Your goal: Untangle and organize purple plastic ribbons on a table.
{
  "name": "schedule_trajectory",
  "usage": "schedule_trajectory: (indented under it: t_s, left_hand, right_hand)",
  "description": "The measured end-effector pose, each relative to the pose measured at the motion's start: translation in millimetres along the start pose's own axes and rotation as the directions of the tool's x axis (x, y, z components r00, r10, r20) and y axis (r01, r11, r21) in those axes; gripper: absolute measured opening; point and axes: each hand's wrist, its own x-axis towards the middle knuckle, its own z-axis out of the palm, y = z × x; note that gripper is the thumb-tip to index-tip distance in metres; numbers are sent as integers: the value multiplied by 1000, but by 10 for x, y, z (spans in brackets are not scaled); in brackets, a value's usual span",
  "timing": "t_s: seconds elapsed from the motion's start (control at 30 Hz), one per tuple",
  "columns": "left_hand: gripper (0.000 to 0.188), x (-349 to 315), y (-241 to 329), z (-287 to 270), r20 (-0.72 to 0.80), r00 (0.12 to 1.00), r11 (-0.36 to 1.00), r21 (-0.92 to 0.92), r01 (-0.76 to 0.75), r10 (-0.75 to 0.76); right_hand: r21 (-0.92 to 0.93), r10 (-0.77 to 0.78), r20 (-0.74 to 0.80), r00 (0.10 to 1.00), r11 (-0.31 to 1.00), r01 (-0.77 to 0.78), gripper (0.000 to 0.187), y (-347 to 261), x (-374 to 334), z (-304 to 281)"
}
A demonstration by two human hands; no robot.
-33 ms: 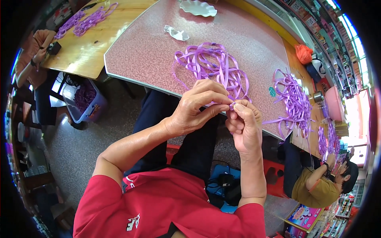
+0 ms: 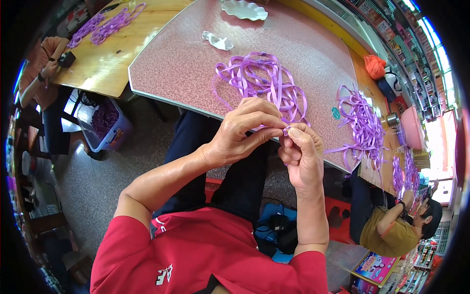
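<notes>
Just off the table's near edge, my left hand and my right hand meet fingertip to fingertip. Between them they pinch a purple ribbon, bunched into a small folded or knotted bit; its exact shape is mostly covered by my fingers. Both hands are closed on it. Beyond my hands, a loose tangle of purple ribbon lies on the pink speckled table. Whether the pinched piece joins that tangle is hidden behind my hands.
A bigger ribbon heap hangs over the table's right edge. Further off are a crumpled white wrapper and a white scalloped dish. One person works at the right, another at the left. A plastic bin stands on the floor.
</notes>
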Motion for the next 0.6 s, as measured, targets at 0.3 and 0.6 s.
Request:
schedule_trajectory:
  t_s: [0.3,0.6]
  left_hand:
    - [29,24,-27,-9,-102,983,953,278,-117,151]
    - [29,-2,-74,-17,-32,973,865,465,-187,228]
  right_hand:
    - [-115,-85,-73,994,991,76,11,37,26,69]
    - [-109,-92,-90,992,991,82,12,109,101,69]
